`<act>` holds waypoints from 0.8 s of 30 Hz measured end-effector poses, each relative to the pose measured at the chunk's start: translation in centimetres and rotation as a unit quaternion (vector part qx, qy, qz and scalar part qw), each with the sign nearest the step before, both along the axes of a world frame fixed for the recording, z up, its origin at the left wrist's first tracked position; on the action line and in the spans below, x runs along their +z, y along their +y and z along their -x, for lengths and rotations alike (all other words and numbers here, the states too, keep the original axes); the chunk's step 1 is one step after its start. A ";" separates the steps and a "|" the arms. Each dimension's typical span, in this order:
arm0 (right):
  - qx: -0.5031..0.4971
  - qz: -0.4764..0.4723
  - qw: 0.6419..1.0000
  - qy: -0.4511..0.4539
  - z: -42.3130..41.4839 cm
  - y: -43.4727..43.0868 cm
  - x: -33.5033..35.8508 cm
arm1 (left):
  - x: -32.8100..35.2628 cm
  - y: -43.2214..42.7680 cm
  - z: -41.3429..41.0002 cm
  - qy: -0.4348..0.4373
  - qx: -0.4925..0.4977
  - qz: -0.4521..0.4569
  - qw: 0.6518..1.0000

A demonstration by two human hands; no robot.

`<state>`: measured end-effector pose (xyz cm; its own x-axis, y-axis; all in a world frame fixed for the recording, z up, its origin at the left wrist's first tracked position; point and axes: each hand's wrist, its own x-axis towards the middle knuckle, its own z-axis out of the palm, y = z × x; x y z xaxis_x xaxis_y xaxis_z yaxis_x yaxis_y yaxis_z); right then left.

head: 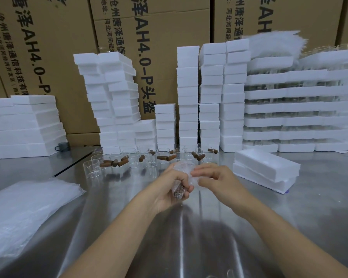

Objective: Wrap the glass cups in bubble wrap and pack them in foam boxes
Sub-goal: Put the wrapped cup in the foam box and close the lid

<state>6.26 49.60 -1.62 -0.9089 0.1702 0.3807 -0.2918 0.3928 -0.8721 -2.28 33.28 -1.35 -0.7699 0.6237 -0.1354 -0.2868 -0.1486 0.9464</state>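
Observation:
My left hand [172,186] grips a bundle of bubble wrap [184,169] above the steel table; a brown wooden handle shows through the wrap at its lower end [178,192]. My right hand [215,177] pinches the right side of the same wrap. The glass inside is hidden by the wrap. Several bare glass cups [134,160] with brown handles [122,162] stand in a row just beyond my hands. An open foam box [266,164] lies on its lid to the right.
A stack of bubble wrap sheets [26,205] lies at the left. Tall piles of white foam boxes [188,97] and foam trays with glassware [301,109] line the back, in front of cardboard cartons [48,47]. Flat foam slabs [22,125] stand far left.

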 end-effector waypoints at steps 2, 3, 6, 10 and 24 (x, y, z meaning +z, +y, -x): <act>-0.040 0.023 0.998 0.039 0.1 0.0 -0.2 | 0.0 0.0 -0.1 0.038 -0.008 0.031 0.999; -0.058 0.050 0.996 0.049 0.1 -0.1 -0.3 | 0.1 0.0 -0.3 0.054 -0.015 0.044 0.997; -0.082 0.065 0.992 0.073 0.2 0.0 -0.5 | 0.1 0.5 -1.1 0.063 -0.026 0.035 0.997; -0.037 -0.013 0.999 0.018 -0.1 -0.5 -0.4 | 0.2 0.7 -1.1 0.081 0.009 0.016 0.997; 0.067 -0.050 0.996 -0.016 -0.7 -2.0 -0.6 | -0.1 0.7 -0.1 0.132 0.072 0.047 0.988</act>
<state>6.92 47.55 -2.19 -0.9329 0.0083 0.3599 -0.3203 0.4375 -0.8403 -2.13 33.94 -1.41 -0.8655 0.5000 0.0296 -0.0106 -0.0773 0.9969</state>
